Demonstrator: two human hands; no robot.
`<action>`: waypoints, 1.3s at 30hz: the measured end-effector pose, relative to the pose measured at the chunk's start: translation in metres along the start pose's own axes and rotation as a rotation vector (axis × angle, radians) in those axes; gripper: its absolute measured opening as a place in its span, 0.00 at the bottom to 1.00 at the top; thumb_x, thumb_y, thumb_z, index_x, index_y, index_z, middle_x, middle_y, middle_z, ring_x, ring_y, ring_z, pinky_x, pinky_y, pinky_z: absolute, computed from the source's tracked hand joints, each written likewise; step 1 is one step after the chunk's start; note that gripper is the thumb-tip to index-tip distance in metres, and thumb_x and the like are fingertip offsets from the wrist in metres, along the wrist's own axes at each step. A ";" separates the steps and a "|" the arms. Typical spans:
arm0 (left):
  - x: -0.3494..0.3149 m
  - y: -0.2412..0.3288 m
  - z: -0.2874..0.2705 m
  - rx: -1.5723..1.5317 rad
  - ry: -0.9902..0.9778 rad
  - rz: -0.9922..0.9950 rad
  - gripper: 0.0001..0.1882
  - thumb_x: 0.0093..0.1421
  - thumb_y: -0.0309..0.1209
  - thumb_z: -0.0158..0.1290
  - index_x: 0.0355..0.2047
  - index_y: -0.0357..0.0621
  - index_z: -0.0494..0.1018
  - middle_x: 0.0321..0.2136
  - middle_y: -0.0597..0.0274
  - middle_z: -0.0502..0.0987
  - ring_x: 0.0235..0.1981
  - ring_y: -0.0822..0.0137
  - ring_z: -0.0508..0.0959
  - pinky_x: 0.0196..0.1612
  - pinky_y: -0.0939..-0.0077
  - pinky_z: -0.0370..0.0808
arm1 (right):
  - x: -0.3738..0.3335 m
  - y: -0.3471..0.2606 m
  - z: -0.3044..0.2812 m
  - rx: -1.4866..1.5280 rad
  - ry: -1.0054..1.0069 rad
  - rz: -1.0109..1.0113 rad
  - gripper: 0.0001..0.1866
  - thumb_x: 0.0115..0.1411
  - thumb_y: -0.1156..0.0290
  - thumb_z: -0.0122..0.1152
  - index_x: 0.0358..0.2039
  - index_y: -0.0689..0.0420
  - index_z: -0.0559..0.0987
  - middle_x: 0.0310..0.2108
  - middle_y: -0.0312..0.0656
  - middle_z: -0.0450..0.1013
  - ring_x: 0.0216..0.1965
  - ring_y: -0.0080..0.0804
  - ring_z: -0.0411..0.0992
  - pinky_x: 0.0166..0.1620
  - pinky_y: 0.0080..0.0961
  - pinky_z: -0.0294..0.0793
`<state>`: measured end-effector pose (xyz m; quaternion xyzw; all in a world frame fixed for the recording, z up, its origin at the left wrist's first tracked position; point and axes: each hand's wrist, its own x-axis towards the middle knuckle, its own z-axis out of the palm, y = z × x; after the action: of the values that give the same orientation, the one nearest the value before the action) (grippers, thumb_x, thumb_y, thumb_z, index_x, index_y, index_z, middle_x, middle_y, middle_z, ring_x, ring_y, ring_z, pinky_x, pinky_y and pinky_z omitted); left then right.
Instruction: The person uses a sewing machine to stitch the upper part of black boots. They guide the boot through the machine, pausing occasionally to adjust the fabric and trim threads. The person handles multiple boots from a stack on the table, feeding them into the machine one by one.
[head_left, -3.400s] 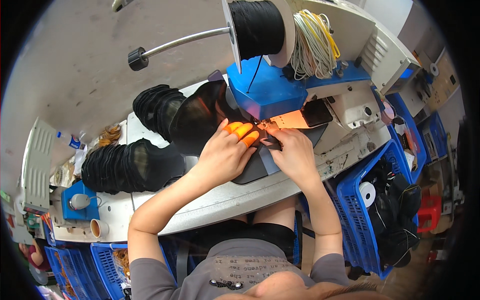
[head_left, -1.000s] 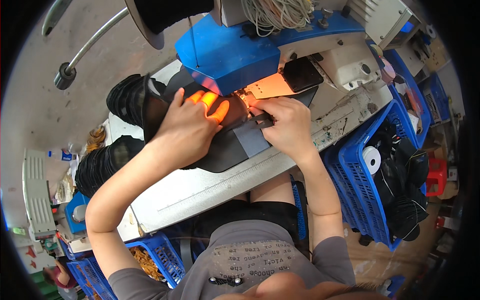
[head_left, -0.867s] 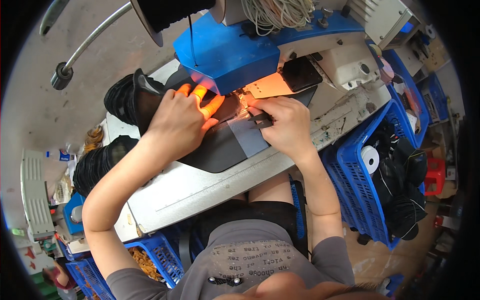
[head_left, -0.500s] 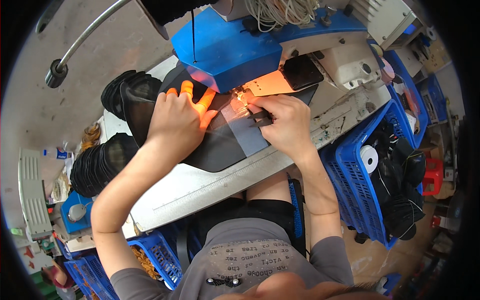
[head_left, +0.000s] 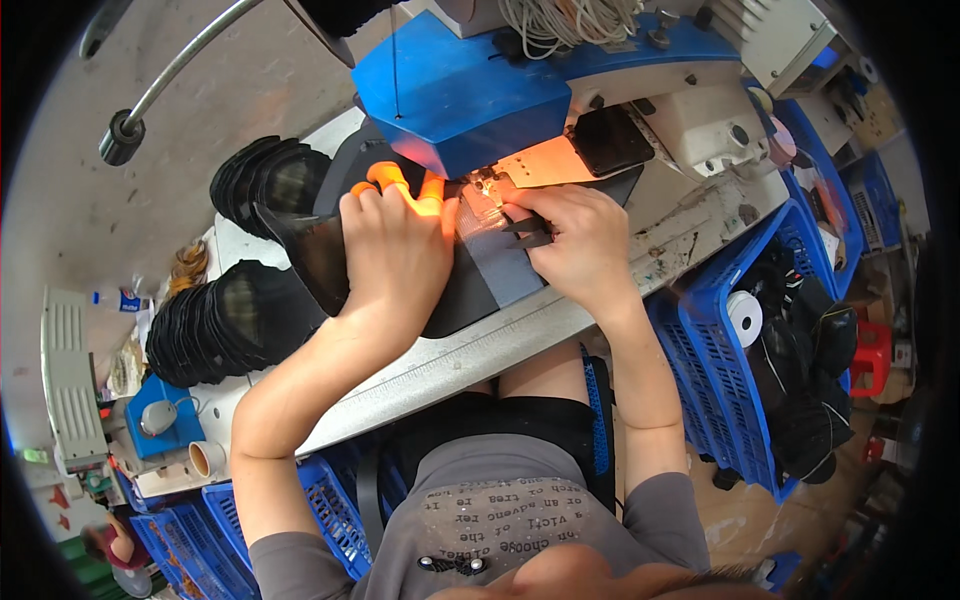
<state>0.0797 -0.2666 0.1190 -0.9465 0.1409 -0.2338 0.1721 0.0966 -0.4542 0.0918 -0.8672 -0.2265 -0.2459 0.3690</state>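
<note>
The black curved mesh piece (head_left: 318, 262) juts out to the left of my left hand (head_left: 400, 235). That hand lies beside the needle area of a blue sewing machine (head_left: 460, 100), its fingers spread and pressed down, with orange coverings or light on them. My right hand (head_left: 578, 240) is closed at the right of the needle area. A small black two-pronged tool (head_left: 528, 236) pokes from its fingers; its exact kind is unclear. Thumb and forefinger reach close to the lit needle area, where they may pinch an edge too small to make out. A grey plate (head_left: 507, 268) lies below.
Two stacks of black curved pieces (head_left: 215, 325) stand at the left. A dark phone (head_left: 610, 140) rests on the machine bed. Blue baskets (head_left: 705, 370) with black goods flank the table at right. A lamp arm (head_left: 185, 65) hangs upper left; a cardboard tube (head_left: 207, 458) sits lower left.
My left hand has shifted right and turned more upright, and the black mesh piece has come rightward with it. My right hand stays nearly in place. The whole view has shifted slightly.
</note>
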 end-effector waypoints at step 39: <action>-0.121 -0.052 -0.002 -0.835 0.255 -0.197 0.30 0.49 0.20 0.58 0.55 0.35 0.69 0.50 0.48 0.74 0.54 0.50 0.73 0.61 0.58 0.64 | -0.006 -0.024 -0.001 0.008 -0.001 0.106 0.15 0.54 0.64 0.66 0.41 0.54 0.81 0.26 0.44 0.78 0.23 0.43 0.76 0.27 0.33 0.73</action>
<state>-0.0148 -0.1780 0.0937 -0.9073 0.1523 -0.2871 -0.2667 0.0777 -0.4415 0.1016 -0.8765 -0.1814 -0.2249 0.3849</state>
